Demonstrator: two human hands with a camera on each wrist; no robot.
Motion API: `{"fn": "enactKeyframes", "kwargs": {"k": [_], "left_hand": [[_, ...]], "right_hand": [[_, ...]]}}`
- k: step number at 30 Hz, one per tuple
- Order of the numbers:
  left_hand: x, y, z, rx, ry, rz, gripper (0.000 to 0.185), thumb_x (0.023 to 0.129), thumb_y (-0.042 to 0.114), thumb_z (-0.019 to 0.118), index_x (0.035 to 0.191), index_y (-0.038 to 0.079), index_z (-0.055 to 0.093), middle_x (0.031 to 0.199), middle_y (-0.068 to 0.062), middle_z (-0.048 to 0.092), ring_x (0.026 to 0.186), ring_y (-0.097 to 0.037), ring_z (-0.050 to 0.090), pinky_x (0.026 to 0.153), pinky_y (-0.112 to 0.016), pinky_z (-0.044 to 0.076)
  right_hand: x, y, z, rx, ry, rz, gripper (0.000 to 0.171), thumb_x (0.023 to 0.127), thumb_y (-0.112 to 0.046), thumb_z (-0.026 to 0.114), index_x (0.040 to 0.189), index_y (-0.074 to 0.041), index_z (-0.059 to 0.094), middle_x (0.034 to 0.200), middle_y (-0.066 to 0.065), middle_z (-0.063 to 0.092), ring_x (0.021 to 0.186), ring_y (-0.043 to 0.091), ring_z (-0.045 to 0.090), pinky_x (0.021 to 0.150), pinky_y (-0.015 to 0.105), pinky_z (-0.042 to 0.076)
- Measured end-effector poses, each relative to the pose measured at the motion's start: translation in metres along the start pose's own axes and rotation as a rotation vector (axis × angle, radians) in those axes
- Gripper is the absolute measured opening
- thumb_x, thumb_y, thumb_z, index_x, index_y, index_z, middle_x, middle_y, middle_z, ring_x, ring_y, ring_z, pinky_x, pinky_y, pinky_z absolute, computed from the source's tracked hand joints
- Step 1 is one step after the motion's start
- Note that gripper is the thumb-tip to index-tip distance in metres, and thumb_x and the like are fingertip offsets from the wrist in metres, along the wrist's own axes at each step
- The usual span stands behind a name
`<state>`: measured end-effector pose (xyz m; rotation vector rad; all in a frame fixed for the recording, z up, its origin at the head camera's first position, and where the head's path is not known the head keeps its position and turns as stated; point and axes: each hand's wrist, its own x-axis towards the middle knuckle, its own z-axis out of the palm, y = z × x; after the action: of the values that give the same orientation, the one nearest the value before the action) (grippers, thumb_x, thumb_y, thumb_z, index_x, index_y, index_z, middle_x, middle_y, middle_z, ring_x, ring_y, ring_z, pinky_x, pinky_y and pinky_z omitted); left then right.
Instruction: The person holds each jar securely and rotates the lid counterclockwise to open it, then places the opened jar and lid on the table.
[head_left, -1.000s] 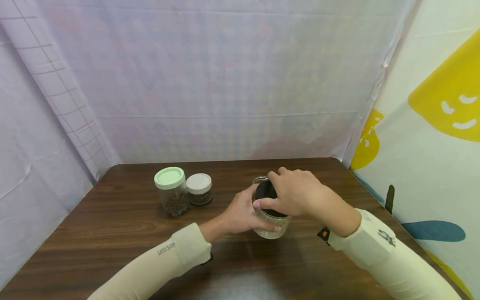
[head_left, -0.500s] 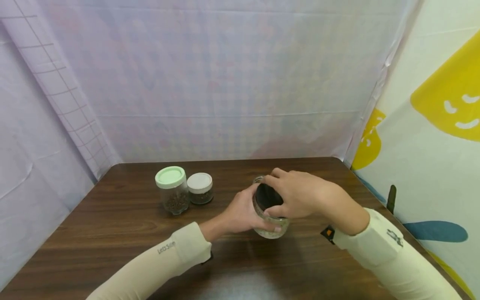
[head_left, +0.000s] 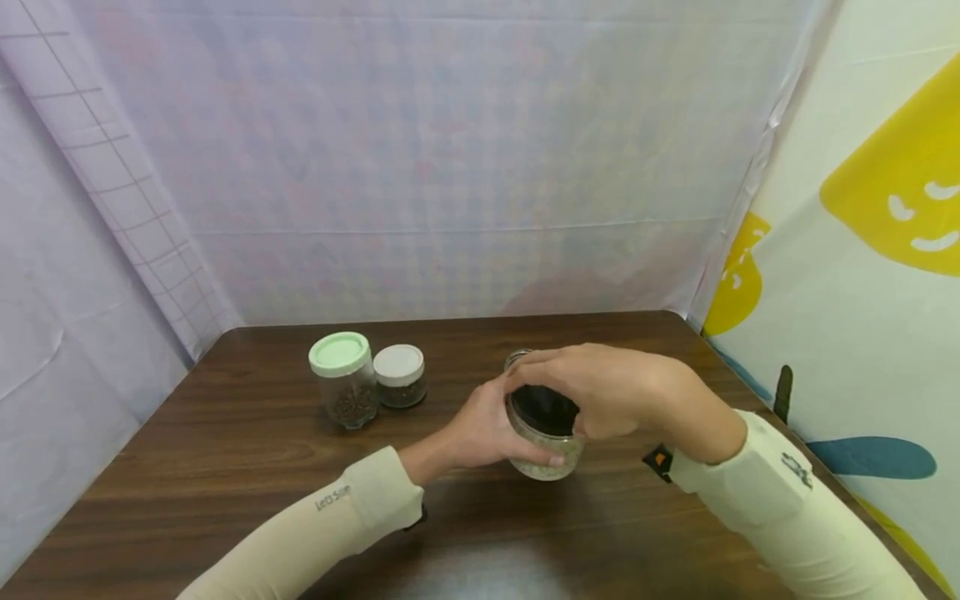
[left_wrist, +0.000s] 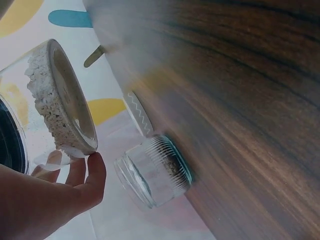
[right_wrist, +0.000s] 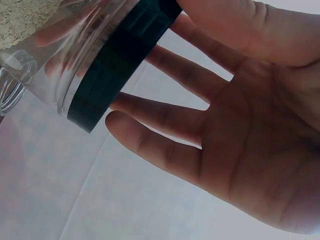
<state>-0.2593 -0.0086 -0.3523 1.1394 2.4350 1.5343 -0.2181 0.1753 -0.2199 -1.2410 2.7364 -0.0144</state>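
Observation:
My left hand (head_left: 483, 425) grips a clear jar (head_left: 551, 458) around its side, off the table and tilted. Pale flaky grains (left_wrist: 55, 100) lie toward the base of this jar in the left wrist view. A black screw lid (head_left: 543, 410) sits on its mouth. Over the top, my right hand (head_left: 611, 387) holds the lid's rim, fingers at the far left side and thumb at the near right. In the right wrist view the fingertips touch the lid's edge and the palm stands off from it. The tip of the right thumb is out of that view.
On the table (head_left: 225, 467) to the left stand a jar with a green lid (head_left: 341, 354) and a shorter jar with a white lid (head_left: 399, 364), both with dark contents. A lidless ribbed glass jar (left_wrist: 155, 170) stands behind my hands. Patterned cloth (head_left: 450, 167) hangs behind the table.
My right hand has turned counterclockwise, seen from above, around the lid: the fingers went leftward and the thumb to the right. The left hand and its jar stay nearly in place.

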Motion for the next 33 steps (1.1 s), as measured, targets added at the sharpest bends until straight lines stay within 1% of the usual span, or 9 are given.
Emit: {"fn": "enactKeyframes", "kwargs": {"k": [3,6,9,12,16,19,22,29,33], "left_hand": [[-0.001,0.000,0.000,-0.007,0.000,-0.003,0.093,0.066,0.033,0.097,0.143,0.038,0.045,0.132,0.013,0.060,0.114,-0.007,0.061,0.095,-0.029,0.053],[-0.002,0.000,-0.001,-0.019,-0.015,-0.015,0.091,0.068,0.033,0.096,0.144,0.033,0.046,0.132,0.010,0.061,0.114,-0.009,0.062,0.094,-0.030,0.053],[-0.002,0.001,-0.002,-0.036,-0.031,-0.018,0.089,0.069,0.032,0.095,0.144,0.028,0.047,0.133,0.009,0.062,0.115,-0.009,0.063,0.096,-0.030,0.053],[-0.002,0.001,-0.002,-0.032,-0.018,-0.016,0.091,0.069,0.034,0.095,0.144,0.030,0.045,0.132,0.010,0.062,0.116,-0.008,0.063,0.098,-0.031,0.052],[-0.003,0.000,-0.002,-0.027,0.002,-0.031,0.091,0.068,0.035,0.095,0.143,0.035,0.045,0.131,0.010,0.063,0.113,-0.007,0.064,0.097,-0.030,0.053],[-0.004,0.000,-0.002,-0.023,-0.001,-0.035,0.089,0.069,0.034,0.095,0.143,0.033,0.046,0.130,0.009,0.064,0.112,-0.007,0.064,0.095,-0.029,0.053],[-0.004,0.000,-0.002,-0.005,-0.001,-0.024,0.092,0.069,0.035,0.095,0.145,0.034,0.043,0.132,0.011,0.062,0.115,-0.006,0.063,0.098,-0.030,0.052],[-0.003,0.000,-0.001,-0.022,0.003,-0.028,0.095,0.068,0.033,0.096,0.147,0.036,0.042,0.135,0.012,0.061,0.118,-0.006,0.062,0.101,-0.030,0.051],[-0.003,0.001,-0.001,-0.042,-0.013,-0.032,0.092,0.069,0.033,0.096,0.145,0.033,0.044,0.135,0.012,0.061,0.118,-0.006,0.062,0.100,-0.029,0.051]], "right_hand": [[0.000,0.001,-0.001,0.027,0.001,-0.022,0.085,0.069,0.005,0.086,0.141,-0.027,0.054,0.146,-0.010,0.051,0.128,0.019,0.056,0.103,0.041,0.050],[-0.002,0.001,-0.002,0.047,0.014,0.013,0.080,0.076,-0.016,0.089,0.146,-0.025,0.051,0.152,-0.004,0.046,0.130,0.023,0.055,0.102,0.043,0.050],[-0.003,0.000,-0.003,0.011,0.065,0.132,0.074,0.086,-0.048,0.079,0.149,-0.025,0.047,0.154,0.001,0.044,0.126,0.026,0.058,0.096,0.045,0.053],[-0.002,-0.003,-0.004,-0.050,0.137,0.292,0.075,0.092,-0.067,0.059,0.150,-0.020,0.047,0.148,0.008,0.051,0.121,0.032,0.062,0.092,0.052,0.054],[0.002,-0.005,-0.004,-0.099,0.182,0.436,0.080,0.095,-0.073,0.045,0.145,-0.012,0.051,0.129,0.014,0.067,0.109,0.035,0.068,0.083,0.054,0.056],[0.006,-0.005,-0.001,-0.126,0.176,0.470,0.080,0.093,-0.078,0.042,0.134,-0.010,0.058,0.107,0.010,0.073,0.094,0.030,0.070,0.073,0.050,0.057],[0.011,-0.006,0.005,-0.148,0.156,0.474,0.079,0.091,-0.081,0.042,0.123,-0.011,0.061,0.096,0.007,0.071,0.088,0.028,0.069,0.069,0.047,0.055],[0.018,-0.009,0.015,-0.186,0.120,0.465,0.083,0.090,-0.081,0.044,0.132,-0.011,0.058,0.112,0.011,0.067,0.095,0.027,0.068,0.075,0.049,0.057],[0.017,-0.009,0.014,-0.193,0.084,0.438,0.082,0.090,-0.078,0.048,0.137,-0.012,0.056,0.116,0.013,0.062,0.091,0.026,0.066,0.074,0.045,0.057]]}}
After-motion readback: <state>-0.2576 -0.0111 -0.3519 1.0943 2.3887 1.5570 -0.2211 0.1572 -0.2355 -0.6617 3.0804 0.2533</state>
